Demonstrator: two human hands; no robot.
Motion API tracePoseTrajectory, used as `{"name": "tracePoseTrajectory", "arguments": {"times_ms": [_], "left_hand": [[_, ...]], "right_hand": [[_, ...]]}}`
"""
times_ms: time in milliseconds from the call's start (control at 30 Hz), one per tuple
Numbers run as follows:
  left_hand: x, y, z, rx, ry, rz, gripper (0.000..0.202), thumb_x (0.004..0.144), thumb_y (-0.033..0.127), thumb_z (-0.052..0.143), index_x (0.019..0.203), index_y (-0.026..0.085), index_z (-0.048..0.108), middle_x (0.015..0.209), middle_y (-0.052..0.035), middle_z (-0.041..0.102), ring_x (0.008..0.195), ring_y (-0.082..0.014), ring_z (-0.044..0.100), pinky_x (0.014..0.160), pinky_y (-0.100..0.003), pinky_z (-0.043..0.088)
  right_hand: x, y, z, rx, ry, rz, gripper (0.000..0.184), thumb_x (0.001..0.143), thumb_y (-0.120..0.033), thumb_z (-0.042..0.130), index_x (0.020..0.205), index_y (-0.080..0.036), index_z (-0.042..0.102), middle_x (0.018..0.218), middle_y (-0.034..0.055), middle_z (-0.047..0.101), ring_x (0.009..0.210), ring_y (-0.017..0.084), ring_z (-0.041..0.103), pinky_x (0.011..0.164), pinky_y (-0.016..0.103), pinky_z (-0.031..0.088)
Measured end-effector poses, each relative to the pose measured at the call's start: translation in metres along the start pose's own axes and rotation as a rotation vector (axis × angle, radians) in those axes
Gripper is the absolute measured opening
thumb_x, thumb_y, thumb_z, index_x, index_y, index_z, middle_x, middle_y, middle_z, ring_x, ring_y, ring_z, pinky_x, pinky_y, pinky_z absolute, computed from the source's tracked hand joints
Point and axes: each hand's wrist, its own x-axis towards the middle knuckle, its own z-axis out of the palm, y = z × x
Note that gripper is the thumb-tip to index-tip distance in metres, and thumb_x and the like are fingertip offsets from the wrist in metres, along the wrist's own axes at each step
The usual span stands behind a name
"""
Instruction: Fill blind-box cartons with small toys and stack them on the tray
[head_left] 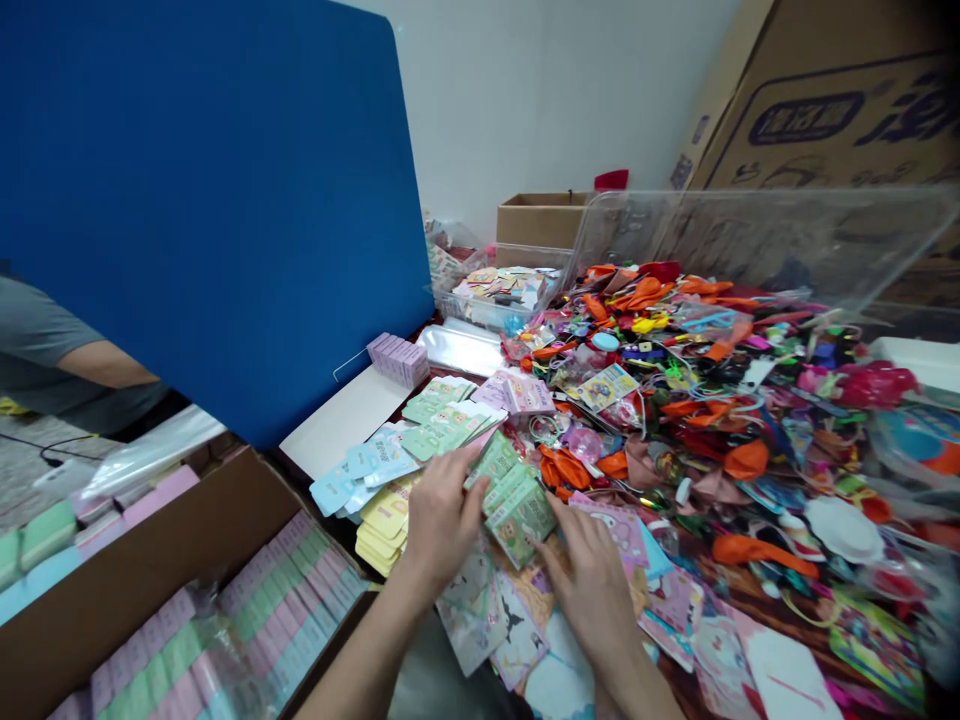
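My left hand (pixel 442 515) curls around the edge of a stack of green card packets (pixel 521 515), which lie tilted between my hands. My right hand (pixel 589 580) rests with its fingers spread against the lower side of that stack, holding nothing I can see. Fanned piles of pale blue cards (pixel 360 478), yellow cards (pixel 382 525) and green cards (pixel 442 415) lie just beyond my left hand. Printed pink and white cards (pixel 480 625) spread under my wrists. Deflated orange balloons (pixel 566 468) lie just past my right fingers.
A heap of balloons and small toys (pixel 697 400) covers the right of the table. An open carton of pastel packs (pixel 225 600) sits at lower left. A blue partition (pixel 202 200) stands behind. A person (pixel 60 350) is beyond it. A transparent bin (pixel 750 240) stands at the back.
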Motion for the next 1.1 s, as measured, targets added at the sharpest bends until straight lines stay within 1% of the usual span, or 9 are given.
{"name": "tracePoseTrajectory", "arguments": {"times_ms": [100, 133, 267, 400, 533, 733, 833, 967, 1100], "left_hand": [[0.045, -0.007, -0.01, 0.092, 0.03, -0.159, 0.064, 0.097, 0.038, 0.054, 0.15, 0.01, 0.034, 0.157, -0.0233, 0.037, 0.148, -0.0398, 0.027, 0.118, -0.057, 0.025], [0.056, -0.01, -0.011, 0.116, 0.012, -0.21, 0.072, 0.094, 0.041, 0.058, 0.152, 0.008, 0.032, 0.157, -0.0259, 0.037, 0.148, -0.0438, 0.026, 0.117, -0.062, 0.021], [0.075, -0.022, -0.008, 0.175, -0.089, -0.317, 0.08, 0.088, 0.042, 0.063, 0.153, 0.009, 0.031, 0.142, -0.0254, 0.056, 0.135, -0.0438, 0.047, 0.112, -0.059, 0.029], [0.068, -0.023, -0.008, 0.2, -0.134, -0.328, 0.082, 0.091, 0.047, 0.056, 0.157, 0.01, 0.023, 0.152, -0.0237, 0.046, 0.142, -0.0405, 0.039, 0.114, -0.051, 0.029], [0.064, -0.022, -0.008, 0.2, -0.16, -0.323, 0.096, 0.087, 0.059, 0.059, 0.159, 0.012, 0.017, 0.155, -0.0242, 0.041, 0.143, -0.0423, 0.036, 0.115, -0.056, 0.025], [0.065, -0.027, -0.007, 0.183, -0.105, -0.306, 0.09, 0.083, 0.046, 0.066, 0.156, 0.015, 0.025, 0.151, -0.0233, 0.045, 0.141, -0.0405, 0.039, 0.116, -0.058, 0.025], [0.061, -0.029, -0.015, 0.16, -0.056, -0.26, 0.087, 0.082, 0.041, 0.07, 0.155, 0.017, 0.029, 0.151, -0.0206, 0.044, 0.143, -0.0388, 0.037, 0.118, -0.061, 0.018], [0.043, -0.017, -0.027, 0.14, 0.02, -0.157, 0.085, 0.083, 0.034, 0.071, 0.154, 0.021, 0.028, 0.151, -0.0151, 0.044, 0.144, -0.0326, 0.036, 0.123, -0.058, 0.004], [0.005, 0.013, -0.013, 0.034, 0.097, 0.154, 0.081, 0.081, 0.018, 0.07, 0.151, 0.021, 0.03, 0.144, -0.0136, 0.05, 0.137, -0.0318, 0.043, 0.123, -0.059, 0.013]], "right_hand": [[0.002, -0.003, -0.005, 0.012, 0.012, 0.002, 0.044, 0.093, -0.022, 0.053, 0.137, -0.02, 0.051, 0.121, 0.012, 0.065, 0.109, 0.032, 0.056, 0.092, 0.049, 0.048], [0.003, -0.004, -0.008, 0.021, 0.016, 0.009, 0.042, 0.093, -0.022, 0.052, 0.135, -0.019, 0.053, 0.121, 0.0119, 0.065, 0.11, 0.031, 0.056, 0.093, 0.049, 0.047], [-0.003, -0.002, -0.022, 0.089, 0.038, 0.046, 0.029, 0.096, -0.027, 0.05, 0.121, -0.02, 0.062, 0.116, 0.0108, 0.066, 0.11, 0.03, 0.058, 0.093, 0.048, 0.047], [-0.017, 0.006, -0.036, 0.154, 0.046, 0.095, 0.026, 0.096, -0.033, 0.049, 0.111, -0.02, 0.067, 0.11, 0.0106, 0.068, 0.107, 0.029, 0.06, 0.092, 0.048, 0.048], [-0.028, 0.007, -0.042, 0.215, 0.036, 0.17, 0.027, 0.096, -0.035, 0.049, 0.109, -0.022, 0.069, 0.108, 0.0098, 0.069, 0.105, 0.029, 0.061, 0.091, 0.047, 0.049], [-0.034, 0.002, -0.041, 0.303, -0.02, 0.218, 0.025, 0.096, -0.035, 0.05, 0.103, -0.023, 0.07, 0.107, 0.0092, 0.07, 0.106, 0.028, 0.063, 0.092, 0.047, 0.05], [-0.036, 0.001, -0.041, 0.293, -0.016, 0.199, 0.024, 0.096, -0.033, 0.051, 0.105, -0.023, 0.07, 0.108, 0.0089, 0.069, 0.106, 0.028, 0.063, 0.092, 0.047, 0.05], [-0.029, -0.011, -0.051, 0.217, 0.079, 0.112, 0.023, 0.098, -0.033, 0.052, 0.111, -0.025, 0.069, 0.113, 0.008, 0.067, 0.109, 0.027, 0.062, 0.091, 0.044, 0.05], [-0.011, -0.044, -0.073, 0.114, 0.274, 0.044, 0.036, 0.099, -0.036, 0.053, 0.133, -0.026, 0.057, 0.137, 0.0114, 0.053, 0.129, 0.03, 0.048, 0.103, 0.049, 0.041]]}}
